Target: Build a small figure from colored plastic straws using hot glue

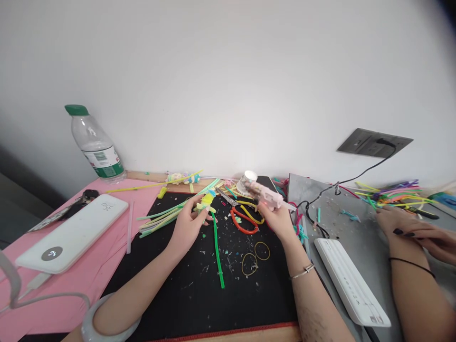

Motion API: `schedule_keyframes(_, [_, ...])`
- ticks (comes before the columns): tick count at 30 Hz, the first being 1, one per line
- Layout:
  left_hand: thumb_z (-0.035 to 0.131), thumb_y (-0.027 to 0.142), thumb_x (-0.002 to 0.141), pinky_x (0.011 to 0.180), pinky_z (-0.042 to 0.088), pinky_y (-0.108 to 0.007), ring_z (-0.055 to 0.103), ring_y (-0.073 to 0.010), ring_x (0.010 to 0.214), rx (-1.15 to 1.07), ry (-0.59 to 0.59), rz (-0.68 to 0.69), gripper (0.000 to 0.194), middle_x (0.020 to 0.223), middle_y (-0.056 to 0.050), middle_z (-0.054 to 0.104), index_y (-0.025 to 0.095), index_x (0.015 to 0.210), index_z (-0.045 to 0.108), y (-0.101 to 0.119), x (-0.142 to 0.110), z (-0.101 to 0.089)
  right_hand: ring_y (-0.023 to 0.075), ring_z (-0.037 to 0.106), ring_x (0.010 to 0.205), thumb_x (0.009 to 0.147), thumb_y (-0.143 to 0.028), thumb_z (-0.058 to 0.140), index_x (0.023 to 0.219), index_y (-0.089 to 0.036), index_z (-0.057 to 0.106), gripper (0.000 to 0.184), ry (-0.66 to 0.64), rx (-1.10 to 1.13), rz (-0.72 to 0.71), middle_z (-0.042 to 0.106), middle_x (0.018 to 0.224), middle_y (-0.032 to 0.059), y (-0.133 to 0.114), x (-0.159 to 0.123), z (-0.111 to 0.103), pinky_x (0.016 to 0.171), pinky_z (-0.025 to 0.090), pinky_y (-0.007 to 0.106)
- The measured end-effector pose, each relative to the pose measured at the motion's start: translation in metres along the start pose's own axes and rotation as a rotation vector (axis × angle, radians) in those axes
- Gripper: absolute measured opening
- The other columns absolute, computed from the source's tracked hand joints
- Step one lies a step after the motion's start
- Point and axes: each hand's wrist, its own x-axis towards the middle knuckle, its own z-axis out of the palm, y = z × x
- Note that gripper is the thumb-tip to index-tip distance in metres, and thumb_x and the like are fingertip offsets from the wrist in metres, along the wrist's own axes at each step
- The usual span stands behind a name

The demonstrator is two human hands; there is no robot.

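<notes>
The left hand [188,223] pinches a small yellow pipe-cleaner figure [206,202] between thumb and fingertips, just above the black mat [199,294]. From the figure a green pipe-cleaner stem [217,249] trails down across the mat; its long axis runs nearly straight toward the viewer, tipping slightly to the right at its lower end. The right hand [278,218] is closed around a pink glue gun [265,194], which lies with its long axis slanting up and to the left, nozzle pointing toward the small white cup [246,182] at the far edge of the mat.

Between the two hands on the mat lie an orange loop [242,223], and nearer the viewer two thin yellow rings [256,256]. A pale bundle of sticks [167,216] lies left of the figure.

The counter carries a pink sheet [89,275] left of the mat, with a white power bank [71,232] on it and a green-capped bottle [96,147] behind. Right of the mat is a grey sheet [356,223] with a white power strip [351,282] and a heap of coloured pipe cleaners [392,194]. Another person's hands [413,232] rest there, fingers loosely curled. Behind everything stands a plain white wall [228,71] with a dark socket plate [374,141].
</notes>
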Motion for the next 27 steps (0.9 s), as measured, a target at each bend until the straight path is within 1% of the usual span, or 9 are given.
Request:
schedule_keyframes(2, [0.065, 0.04, 0.074, 0.061, 0.054, -0.029, 0.067, -0.0165, 0.07, 0.011, -0.017, -0.012, 0.051, 0.111, -0.01, 0.06, 0.019, 0.119, 0.053, 0.0, 0.0, 0.0, 0.0217, 0.066, 0.071, 0.077, -0.031, 0.06, 0.1, -0.015, 0.07, 0.029, -0.128, 0.048, 0.026, 0.073, 0.081, 0.006, -0.004, -0.005, 0.008, 0.065, 0.054, 0.033])
schedule_keyframes(4, [0.065, 0.041, 0.074, 0.06, 0.053, -0.028, 0.067, -0.0169, 0.07, 0.023, -0.029, -0.017, 0.051, 0.111, -0.01, 0.06, 0.019, 0.118, 0.054, 0.001, 0.0, 0.0, 0.0211, 0.066, 0.073, 0.079, -0.029, 0.059, 0.105, -0.017, 0.07, 0.031, -0.239, 0.099, 0.022, 0.073, 0.083, 0.0054, -0.008, -0.008, 0.014, 0.067, 0.055, 0.033])
schedule_keyframes(8, [0.065, 0.041, 0.073, 0.056, 0.051, -0.027, 0.066, -0.015, 0.063, 0.044, -0.027, -0.022, 0.051, 0.108, -0.008, 0.063, 0.02, 0.118, 0.055, 0.002, -0.001, 0.001, 0.0229, 0.067, 0.086, 0.08, -0.025, 0.057, 0.11, -0.016, 0.069, 0.034, -0.34, 0.154, -0.041, 0.073, 0.097, 0.0082, -0.017, -0.01, 0.022, 0.08, 0.054, 0.037])
schedule_keyframes(10, [0.066, 0.041, 0.072, 0.054, 0.051, -0.027, 0.064, -0.0143, 0.058, 0.045, -0.031, -0.03, 0.053, 0.098, -0.006, 0.066, 0.019, 0.119, 0.055, 0.002, -0.001, 0.001, 0.0242, 0.066, 0.092, 0.079, -0.025, 0.058, 0.108, -0.015, 0.07, 0.033, -0.341, 0.13, -0.06, 0.072, 0.102, 0.0094, -0.02, -0.01, 0.025, 0.086, 0.052, 0.039])
schedule_keyframes(13, [0.067, 0.042, 0.072, 0.054, 0.051, -0.028, 0.063, -0.0143, 0.054, 0.041, -0.037, -0.033, 0.053, 0.089, -0.003, 0.067, 0.019, 0.118, 0.056, 0.002, -0.001, 0.001, 0.0243, 0.067, 0.092, 0.079, -0.026, 0.059, 0.105, -0.015, 0.07, 0.031, -0.321, 0.103, -0.043, 0.073, 0.101, 0.0091, -0.021, -0.012, 0.028, 0.086, 0.052, 0.04])
schedule_keyframes(17, [0.067, 0.043, 0.072, 0.054, 0.05, -0.028, 0.063, -0.0147, 0.054, 0.041, -0.055, -0.043, 0.052, 0.083, -0.002, 0.067, 0.018, 0.117, 0.056, 0.001, -0.001, 0.001, 0.0226, 0.068, 0.083, 0.079, -0.027, 0.059, 0.104, -0.015, 0.07, 0.03, -0.322, 0.105, -0.007, 0.074, 0.093, 0.0079, -0.024, -0.014, 0.03, 0.075, 0.055, 0.035])
schedule_keyframes(21, [0.069, 0.043, 0.071, 0.053, 0.051, -0.028, 0.063, -0.0148, 0.052, 0.032, -0.047, -0.04, 0.051, 0.079, -0.001, 0.067, 0.018, 0.114, 0.058, 0.002, -0.002, 0.002, 0.0194, 0.066, 0.07, 0.079, -0.027, 0.058, 0.103, -0.017, 0.07, 0.029, -0.325, 0.106, 0.0, 0.073, 0.083, 0.005, -0.026, -0.014, 0.031, 0.062, 0.054, 0.03])
schedule_keyframes(23, [0.069, 0.043, 0.07, 0.052, 0.05, -0.028, 0.062, -0.0147, 0.05, 0.033, -0.042, -0.044, 0.051, 0.074, 0.0, 0.066, 0.018, 0.113, 0.059, 0.003, -0.002, 0.002, 0.0196, 0.065, 0.07, 0.079, -0.028, 0.058, 0.101, -0.019, 0.071, 0.027, -0.313, 0.093, -0.023, 0.073, 0.082, 0.0044, -0.026, -0.014, 0.032, 0.061, 0.054, 0.03])
schedule_keyframes(27, [0.068, 0.043, 0.07, 0.047, 0.048, -0.025, 0.056, -0.012, 0.044, 0.044, -0.047, -0.05, 0.05, 0.068, 0.001, 0.065, 0.017, 0.112, 0.061, 0.003, -0.003, 0.003, 0.0199, 0.063, 0.067, 0.077, -0.03, 0.06, 0.083, -0.02, 0.071, 0.016, -0.262, 0.017, -0.066, 0.07, 0.074, 0.0037, -0.024, -0.014, 0.032, 0.063, 0.053, 0.031])
